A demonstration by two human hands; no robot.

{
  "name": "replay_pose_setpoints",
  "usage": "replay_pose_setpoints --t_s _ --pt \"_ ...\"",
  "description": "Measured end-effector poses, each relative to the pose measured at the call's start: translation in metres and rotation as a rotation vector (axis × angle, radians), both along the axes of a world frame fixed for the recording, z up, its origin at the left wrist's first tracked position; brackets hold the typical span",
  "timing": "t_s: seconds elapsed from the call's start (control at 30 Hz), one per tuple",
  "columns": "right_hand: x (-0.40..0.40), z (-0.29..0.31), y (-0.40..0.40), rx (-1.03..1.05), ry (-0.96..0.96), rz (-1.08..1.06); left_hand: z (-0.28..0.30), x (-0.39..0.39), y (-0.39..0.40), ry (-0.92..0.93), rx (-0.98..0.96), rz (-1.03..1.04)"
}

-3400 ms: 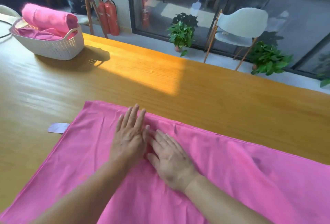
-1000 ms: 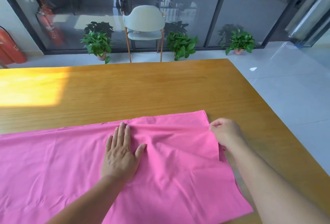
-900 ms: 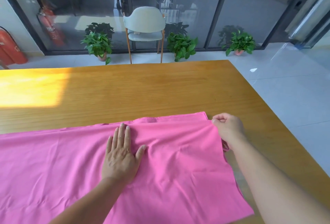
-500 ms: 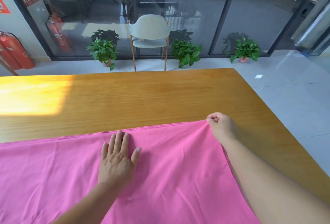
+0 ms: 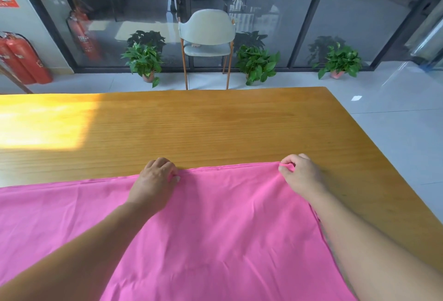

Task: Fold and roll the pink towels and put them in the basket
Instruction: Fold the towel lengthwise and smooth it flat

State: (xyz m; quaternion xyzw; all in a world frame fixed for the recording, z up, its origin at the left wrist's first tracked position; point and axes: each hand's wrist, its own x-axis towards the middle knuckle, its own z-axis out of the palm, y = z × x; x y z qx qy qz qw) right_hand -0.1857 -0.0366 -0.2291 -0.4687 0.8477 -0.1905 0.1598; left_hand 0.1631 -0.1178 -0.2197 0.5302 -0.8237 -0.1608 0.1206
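Note:
A large pink towel [image 5: 227, 224] lies spread flat over the near part of the wooden table [image 5: 215, 128], running off the frame at left and bottom. My right hand [image 5: 299, 176] pinches the towel's far right corner. My left hand [image 5: 154, 181] has its fingers curled over the towel's far edge, gripping it about a forearm's length to the left of the right hand. The stretch of far edge between the two hands runs straight. The basket is out of view.
The table's right edge [image 5: 374, 157] falls away to a tiled floor. A sunlit patch [image 5: 40, 125] lies on the table at left. Beyond the far edge stand a pale chair [image 5: 207, 34], three potted plants and red fire extinguishers [image 5: 21, 61] by glass walls.
My left hand went from pressing flat on the towel to gripping its far edge. My right hand pulled the corner outward, so the wrinkles have smoothed. The camera swung right, away from the basket.

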Motion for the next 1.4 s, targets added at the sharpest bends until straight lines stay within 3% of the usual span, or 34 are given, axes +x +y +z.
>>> replay_pose_setpoints --t_s 0.2,0.43,0.53,0.6,0.67,0.8,0.9,1.07,1.17,1.27,1.33,1.4 --pt "0.0 0.0 -0.007 -0.156 0.118 0.113 -0.002 -0.002 -0.004 0.03 0.002 0.054" --pt "0.005 -0.002 -0.016 0.028 0.35 0.074 -0.007 -0.007 -0.005 -0.126 -0.047 0.068" --pt "0.036 0.012 -0.014 -0.16 0.47 0.111 -0.002 -0.015 0.003 -0.141 -0.224 0.073" --pt "0.079 0.019 -0.007 -0.318 0.442 0.285 -0.003 -0.026 0.015 -0.072 -0.33 0.026" --pt "0.124 0.013 0.009 -0.375 0.339 0.472 -0.008 -0.039 0.03 -0.013 -0.292 -0.051" --pt "0.152 -0.016 0.035 -0.093 0.281 0.655 -0.024 -0.043 0.039 -0.01 -0.143 -0.092" --pt "0.104 -0.025 0.024 0.047 0.292 0.606 -0.03 -0.042 0.036 -0.125 -0.059 -0.095" --pt "0.036 -0.019 -0.004 0.214 0.313 0.317 -0.038 -0.045 0.034 -0.3 -0.028 -0.098" --pt "0.067 -0.013 0.0 0.15 0.319 0.235 -0.038 -0.045 0.033 -0.317 -0.056 -0.088" --pt "0.137 -0.012 0.024 -0.029 0.168 0.36 -0.04 -0.045 0.031 -0.311 -0.065 -0.084" --pt "0.169 -0.017 0.055 -0.016 0.115 0.447 -0.042 -0.044 0.03 -0.31 -0.063 -0.095" --pt "0.163 -0.024 0.089 0.018 0.183 0.45 -0.043 -0.045 0.031 -0.297 -0.065 -0.099"
